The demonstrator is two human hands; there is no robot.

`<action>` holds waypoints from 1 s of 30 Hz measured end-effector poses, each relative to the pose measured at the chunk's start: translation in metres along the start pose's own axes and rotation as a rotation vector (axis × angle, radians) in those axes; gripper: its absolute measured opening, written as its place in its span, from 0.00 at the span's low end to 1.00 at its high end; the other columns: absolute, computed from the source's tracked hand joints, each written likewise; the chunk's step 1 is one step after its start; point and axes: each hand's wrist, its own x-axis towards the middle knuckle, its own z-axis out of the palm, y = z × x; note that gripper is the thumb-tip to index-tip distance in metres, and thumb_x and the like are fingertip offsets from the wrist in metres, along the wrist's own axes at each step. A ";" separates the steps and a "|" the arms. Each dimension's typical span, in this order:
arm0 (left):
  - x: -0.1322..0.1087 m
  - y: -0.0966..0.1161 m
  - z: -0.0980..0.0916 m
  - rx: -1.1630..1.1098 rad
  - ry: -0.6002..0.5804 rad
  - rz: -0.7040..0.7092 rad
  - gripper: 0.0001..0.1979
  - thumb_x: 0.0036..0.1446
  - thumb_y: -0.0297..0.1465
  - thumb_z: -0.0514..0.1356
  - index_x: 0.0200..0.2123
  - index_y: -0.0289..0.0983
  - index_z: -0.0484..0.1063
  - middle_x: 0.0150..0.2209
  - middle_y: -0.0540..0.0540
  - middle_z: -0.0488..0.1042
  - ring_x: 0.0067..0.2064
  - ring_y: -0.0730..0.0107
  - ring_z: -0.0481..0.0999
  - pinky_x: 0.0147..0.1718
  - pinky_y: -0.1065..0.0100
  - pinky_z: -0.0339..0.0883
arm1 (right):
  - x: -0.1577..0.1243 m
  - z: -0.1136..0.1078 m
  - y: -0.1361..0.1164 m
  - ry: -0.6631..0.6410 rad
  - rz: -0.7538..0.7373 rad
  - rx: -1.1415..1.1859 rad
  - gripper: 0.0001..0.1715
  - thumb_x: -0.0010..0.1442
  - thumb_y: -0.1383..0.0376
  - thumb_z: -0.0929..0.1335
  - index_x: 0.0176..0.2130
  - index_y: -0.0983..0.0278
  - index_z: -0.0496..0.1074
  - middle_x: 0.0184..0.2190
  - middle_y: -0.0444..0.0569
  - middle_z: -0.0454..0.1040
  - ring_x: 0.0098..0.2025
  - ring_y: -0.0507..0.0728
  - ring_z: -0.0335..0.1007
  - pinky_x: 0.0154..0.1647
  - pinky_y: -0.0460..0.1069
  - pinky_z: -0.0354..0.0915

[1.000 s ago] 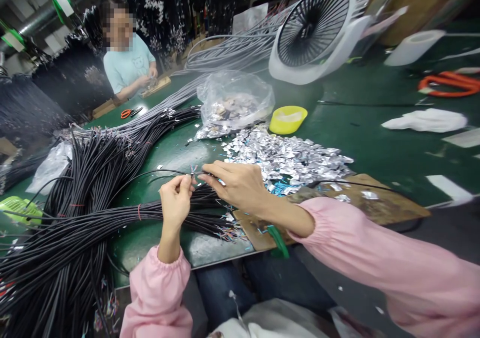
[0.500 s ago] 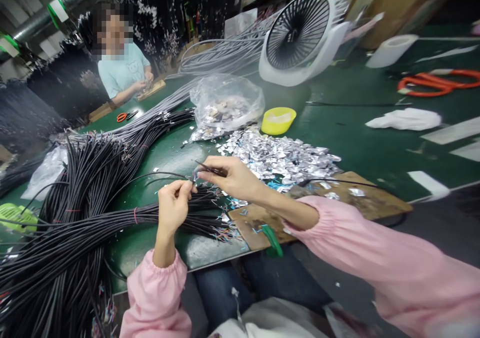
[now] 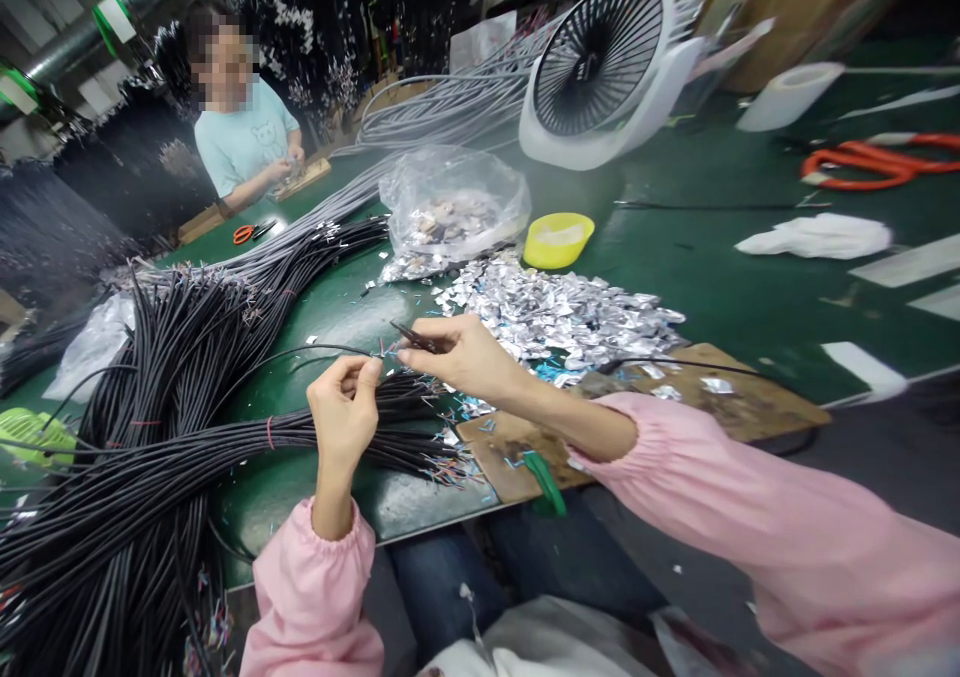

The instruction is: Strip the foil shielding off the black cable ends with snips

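My left hand is closed in a pinch on the end of a black cable. Thin coloured wires fan out from that end, between my two hands. My right hand is closed around dark tweezers, their tips pointing up and left. Its fingertips are close to the wires; whether they touch them I cannot tell. Below my hands lies a tied bundle of black cables with stripped ends to the right. Behind my right hand spreads a pile of silver foil scraps.
More black cables are heaped at left. Beyond the foil stand a clear plastic bag, a yellow dish and a white fan. Orange-handled scissors lie at right, a wooden board by the table edge. A co-worker sits across.
My left hand has shifted slightly left, and more of the coloured wires now show between my hands. My right hand keeps the tweezers in nearly the same place.
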 end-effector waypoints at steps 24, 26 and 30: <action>-0.009 -0.003 0.003 -0.035 0.171 0.253 0.06 0.55 0.29 0.60 0.35 0.36 0.77 0.27 0.48 0.74 0.23 0.78 0.70 0.25 0.75 0.67 | -0.010 0.002 -0.001 -0.063 -0.074 0.068 0.18 0.56 0.58 0.64 0.33 0.68 0.78 0.29 0.50 0.77 0.30 0.54 0.70 0.30 0.47 0.66; -0.009 -0.004 0.003 0.004 0.175 0.277 0.06 0.55 0.29 0.60 0.35 0.36 0.77 0.27 0.49 0.74 0.24 0.77 0.71 0.25 0.74 0.67 | -0.010 0.001 -0.001 -0.069 -0.075 0.062 0.19 0.56 0.59 0.63 0.33 0.68 0.78 0.29 0.50 0.77 0.29 0.53 0.70 0.29 0.47 0.65; -0.011 -0.004 0.003 0.082 0.196 0.329 0.06 0.55 0.28 0.60 0.36 0.36 0.76 0.28 0.48 0.75 0.26 0.75 0.72 0.27 0.73 0.68 | -0.010 0.000 -0.003 -0.083 -0.061 0.057 0.19 0.56 0.58 0.63 0.33 0.67 0.78 0.29 0.50 0.77 0.28 0.53 0.70 0.28 0.46 0.65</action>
